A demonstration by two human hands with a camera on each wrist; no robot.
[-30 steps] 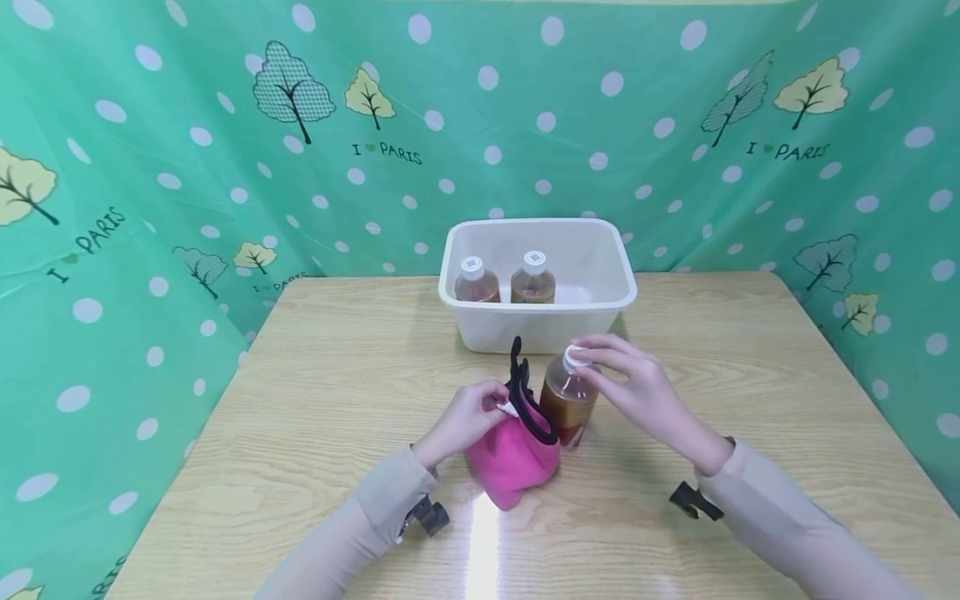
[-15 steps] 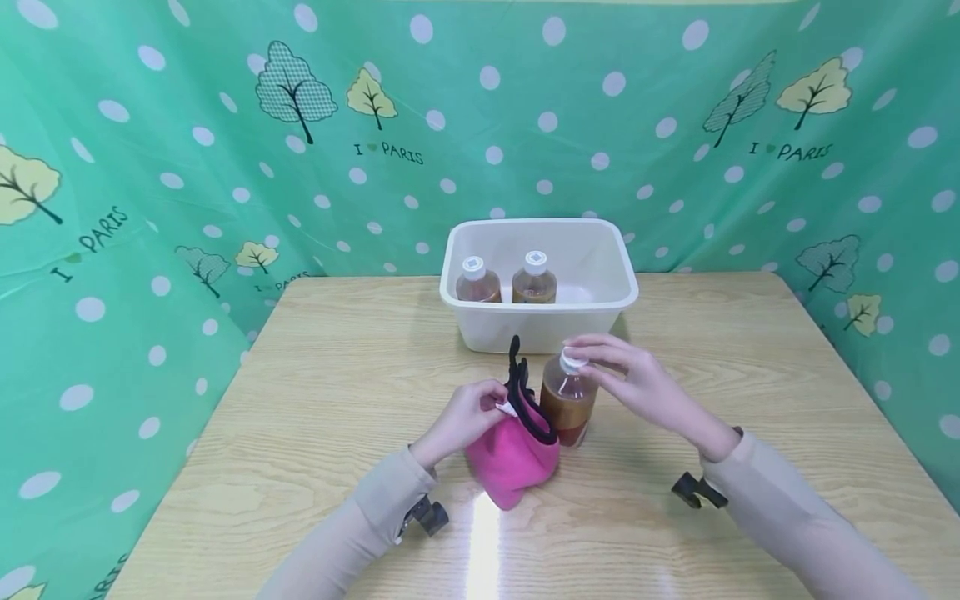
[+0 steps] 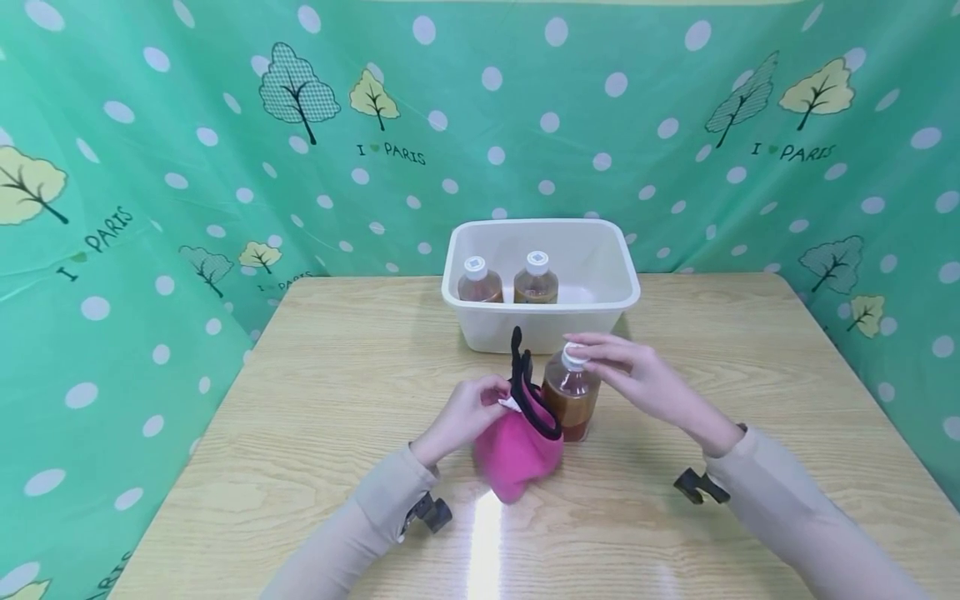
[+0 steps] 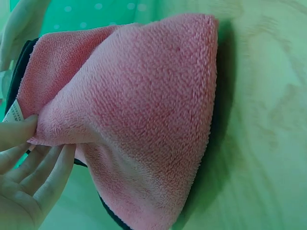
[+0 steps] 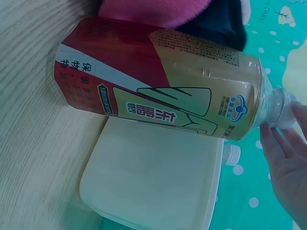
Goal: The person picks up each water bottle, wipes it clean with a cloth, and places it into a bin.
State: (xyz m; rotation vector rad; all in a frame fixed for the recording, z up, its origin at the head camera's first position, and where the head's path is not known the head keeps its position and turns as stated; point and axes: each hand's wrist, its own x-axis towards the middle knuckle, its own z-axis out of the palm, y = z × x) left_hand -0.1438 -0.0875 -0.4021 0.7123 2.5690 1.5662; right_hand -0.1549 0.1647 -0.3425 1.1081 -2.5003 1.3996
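Observation:
My left hand (image 3: 468, 408) pinches a pink plush cloth (image 3: 517, 454) with black edging near its white tag. In the left wrist view the cloth (image 4: 144, 96) hangs in folds from the thumb and fingers, its tag (image 4: 14, 112) beside the thumb. To its right stands a clear drink bottle (image 3: 572, 400) with brown liquid, a printed label and a white cap. My right hand (image 3: 637, 371) grips that bottle by the cap. The right wrist view shows the bottle's red and gold label (image 5: 158, 81); the black cloth edge (image 5: 216, 24) lies close by its side.
Behind the hands a white plastic bin (image 3: 536, 325) stands on the wooden table (image 3: 337, 358). It holds two similar capped bottles, one at the left (image 3: 480, 283) and one near the middle (image 3: 536, 283). A green patterned curtain (image 3: 480, 125) hangs behind the table.
The cloth has risen slightly and shifted a little to the right with my left hand. The bottle's base sits slightly farther back. My right hand stays at the cap.

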